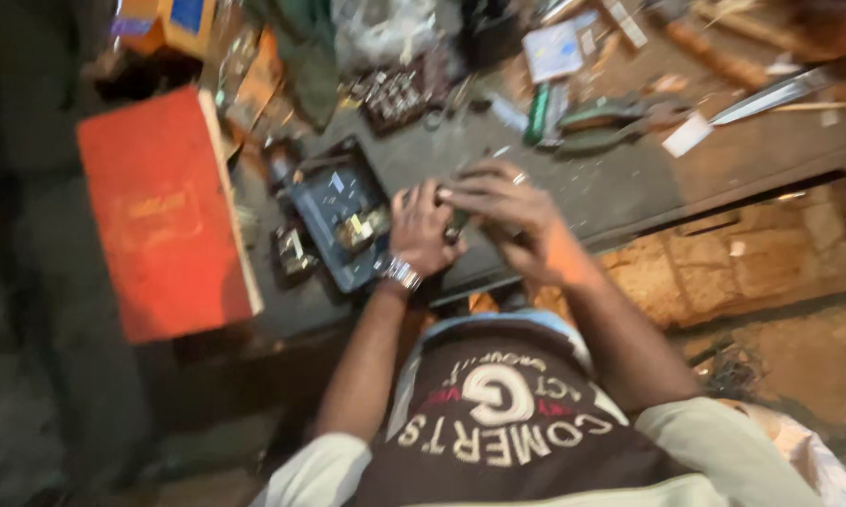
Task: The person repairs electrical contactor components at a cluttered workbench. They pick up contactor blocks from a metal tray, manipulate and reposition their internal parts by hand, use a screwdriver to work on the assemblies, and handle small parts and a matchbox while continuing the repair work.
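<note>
Head view, looking down at two bare hands meeting over a dark workbench (629,178). The left hand (423,230) and the right hand (503,211) curl together around a small dark object (457,225) held between them just above the bench edge; the fingers of both are bent and closed on it, though blur hides what the object is. The right hand wears a ring (520,177), and the left wrist a metal watch (401,273).

Just left of the hands lies an open dark tray (334,221) with small pale and yellowish bits inside. Further left, a flat orange-red rectangular box (165,216) with a faint marking on its face leans over the bench end. At the top left corner sits a yellow package with a blue patch (165,19).

Beyond the hands, well apart from them, a crumpled clear plastic bag (381,33), a pale blue-white card (554,49), green-handled pliers (610,127), a small white tag (687,134) and a long metal blade (770,97) are scattered on the bench. Below the bench on the right, rough stone blocks (751,258) show. The person's brown vest (507,432) fills the foreground.
</note>
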Demonstrator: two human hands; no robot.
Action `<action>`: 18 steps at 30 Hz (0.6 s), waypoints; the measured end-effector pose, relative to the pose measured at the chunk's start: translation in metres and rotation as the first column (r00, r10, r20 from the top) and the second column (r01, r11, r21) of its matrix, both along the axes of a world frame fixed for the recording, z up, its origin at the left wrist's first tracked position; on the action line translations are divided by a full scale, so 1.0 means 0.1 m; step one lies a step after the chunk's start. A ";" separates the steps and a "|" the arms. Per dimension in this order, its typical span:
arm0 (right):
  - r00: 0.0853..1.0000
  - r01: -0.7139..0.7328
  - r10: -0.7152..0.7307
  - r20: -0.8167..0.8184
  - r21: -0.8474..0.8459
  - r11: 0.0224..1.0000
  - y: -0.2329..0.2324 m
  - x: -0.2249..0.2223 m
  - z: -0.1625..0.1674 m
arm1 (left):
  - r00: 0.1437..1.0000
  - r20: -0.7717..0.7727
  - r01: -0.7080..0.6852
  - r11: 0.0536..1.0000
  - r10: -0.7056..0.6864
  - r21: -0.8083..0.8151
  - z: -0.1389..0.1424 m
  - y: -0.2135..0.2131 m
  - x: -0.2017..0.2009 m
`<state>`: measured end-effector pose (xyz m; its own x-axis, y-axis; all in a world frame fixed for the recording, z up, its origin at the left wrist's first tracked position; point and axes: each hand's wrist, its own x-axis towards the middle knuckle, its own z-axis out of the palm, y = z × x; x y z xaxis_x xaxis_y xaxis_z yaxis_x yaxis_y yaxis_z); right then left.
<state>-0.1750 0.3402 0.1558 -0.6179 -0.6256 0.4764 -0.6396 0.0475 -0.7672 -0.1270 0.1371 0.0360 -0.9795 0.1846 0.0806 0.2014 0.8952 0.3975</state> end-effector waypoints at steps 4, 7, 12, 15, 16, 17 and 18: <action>0.998 -0.053 0.055 0.026 -0.040 0.998 0.00 0.00 -0.05 | 1.000 -0.020 0.008 1.000 -0.008 0.021 0.04 0.01 -0.01; 0.987 0.081 -0.080 0.139 0.002 0.997 -0.02 0.05 -0.08 | 1.000 -0.013 -0.009 0.999 0.009 0.040 0.08 0.02 0.00; 0.993 0.069 -0.071 0.095 0.025 0.997 0.04 0.02 0.00 | 1.000 0.005 -0.015 0.999 0.015 0.036 0.10 0.04 -0.01; 0.994 0.052 -0.052 0.095 0.005 0.999 -0.02 0.01 0.02 | 1.000 0.031 0.001 1.000 0.000 -0.015 0.10 0.03 -0.03; 0.992 0.060 -0.059 0.114 0.000 0.998 -0.04 0.01 0.01 | 1.000 0.027 0.006 1.000 -0.006 -0.011 0.09 0.02 -0.03; 0.991 0.079 -0.075 0.107 -0.040 0.996 -0.05 -0.01 0.01 | 1.000 0.023 0.012 1.000 -0.012 -0.008 0.09 0.02 -0.03; 0.991 0.097 -0.089 0.102 -0.079 0.992 -0.03 -0.03 0.01 | 1.000 0.021 0.016 1.000 -0.016 -0.004 0.08 0.01 -0.03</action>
